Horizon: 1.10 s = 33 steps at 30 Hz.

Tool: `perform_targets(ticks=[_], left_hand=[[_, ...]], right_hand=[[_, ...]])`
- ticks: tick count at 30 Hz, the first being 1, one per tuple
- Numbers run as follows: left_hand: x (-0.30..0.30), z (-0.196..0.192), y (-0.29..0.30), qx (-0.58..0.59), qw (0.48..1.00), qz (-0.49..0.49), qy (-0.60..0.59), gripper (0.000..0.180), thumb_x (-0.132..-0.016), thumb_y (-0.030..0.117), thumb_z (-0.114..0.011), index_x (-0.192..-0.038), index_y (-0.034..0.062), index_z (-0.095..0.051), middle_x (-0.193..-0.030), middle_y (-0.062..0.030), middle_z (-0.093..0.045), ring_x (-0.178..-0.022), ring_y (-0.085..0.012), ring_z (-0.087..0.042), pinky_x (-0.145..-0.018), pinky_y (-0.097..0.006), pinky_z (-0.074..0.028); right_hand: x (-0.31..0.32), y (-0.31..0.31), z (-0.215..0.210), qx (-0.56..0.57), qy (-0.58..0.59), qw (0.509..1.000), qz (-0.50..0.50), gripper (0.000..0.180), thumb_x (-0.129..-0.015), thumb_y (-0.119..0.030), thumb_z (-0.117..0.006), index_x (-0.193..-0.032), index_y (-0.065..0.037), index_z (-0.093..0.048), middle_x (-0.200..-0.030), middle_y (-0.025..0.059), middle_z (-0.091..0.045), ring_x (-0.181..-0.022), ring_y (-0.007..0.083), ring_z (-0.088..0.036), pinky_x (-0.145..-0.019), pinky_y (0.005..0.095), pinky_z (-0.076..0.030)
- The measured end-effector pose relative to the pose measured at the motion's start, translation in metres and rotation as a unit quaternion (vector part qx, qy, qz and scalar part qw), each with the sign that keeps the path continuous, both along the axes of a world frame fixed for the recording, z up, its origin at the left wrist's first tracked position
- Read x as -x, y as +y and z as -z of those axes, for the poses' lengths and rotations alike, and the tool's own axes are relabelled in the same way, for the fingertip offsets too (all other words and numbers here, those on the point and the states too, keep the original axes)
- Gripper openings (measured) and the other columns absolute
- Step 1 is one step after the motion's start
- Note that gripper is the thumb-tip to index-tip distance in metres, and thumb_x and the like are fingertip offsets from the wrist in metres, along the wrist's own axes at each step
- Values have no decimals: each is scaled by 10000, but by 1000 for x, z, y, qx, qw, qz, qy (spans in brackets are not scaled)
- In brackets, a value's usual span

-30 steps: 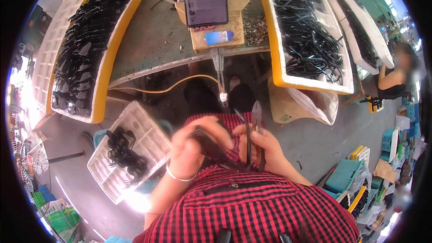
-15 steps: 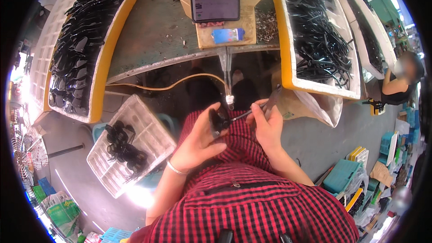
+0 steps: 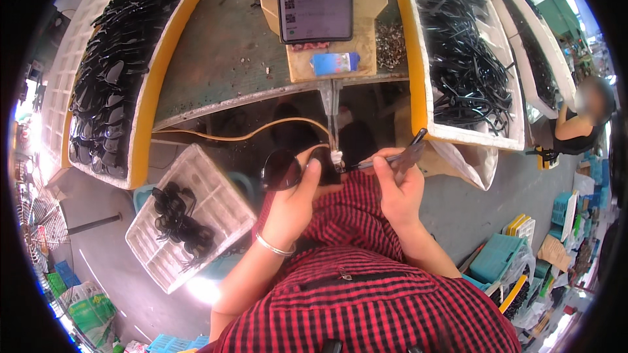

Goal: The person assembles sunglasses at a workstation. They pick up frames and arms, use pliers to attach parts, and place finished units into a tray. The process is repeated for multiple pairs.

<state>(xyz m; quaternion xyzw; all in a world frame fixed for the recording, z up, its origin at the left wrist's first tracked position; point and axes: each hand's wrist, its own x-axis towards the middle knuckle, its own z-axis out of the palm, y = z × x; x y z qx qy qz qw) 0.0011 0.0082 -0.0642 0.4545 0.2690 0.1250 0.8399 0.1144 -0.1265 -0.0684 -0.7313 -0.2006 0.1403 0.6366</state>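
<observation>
Between the thumb and fingers of my left hand is a dark sunglasses front, one round lens facing up at the left. My right hand is closed around a few dark temple arms that stick out up and to the right. One thin temple seems to run from my right fingers to the frame's right end; whether they touch I cannot tell. The two hands are close together above my lap, by the white-wrapped lower tip of a metal rod coming down from the bench edge.
A yellow-edged tray of sunglasses fronts stands at left, another tray of black temples at right. A tilted white tray holds several sunglasses parts. On the bench are a screen device and blue packet. Another person sits far right.
My left hand has turned the sunglasses front so a lens now shows on the left. Both hands have shifted slightly, and the temples in my right hand point more to the upper right.
</observation>
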Motion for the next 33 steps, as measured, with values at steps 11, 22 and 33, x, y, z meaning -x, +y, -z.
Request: perform_targets(ticks=[11,22,33], left_hand=[[2,1,6,22,1000,-2,-21,409,-1068,263,-359,-1362,-7,-444,-1193,-180,-613,-1051,-285,-641,-909,-410,-542],[3,-4,6,4,1000,-4,-23,409,-1067,243,-358,-1364,-25,-439,-1195,-185,-606,-1043,-292,-643,-898,-410,-548],[4,-3,7,19,999,-6,-26,399,-1066,223,-354,-1363,-29,-443,-1194,-190,-610,-1036,-304,-646,-893,-421,-552]], right_hand=[[3,1,-2,-35,52,998,-15,110,-941,-90,-634,-978,13,-618,-824,57,-675,-763,111,-659,-703,229,-505],[3,0,-2,-70,94,993,-34,140,-972,-111,-581,-1047,6,-573,-905,102,-685,-817,151,-660,-765,274,-517],[2,0,-1,-103,126,986,-38,138,-969,-94,-590,-1040,24,-590,-932,97,-670,-849,160,-669,-816,291,-544]])
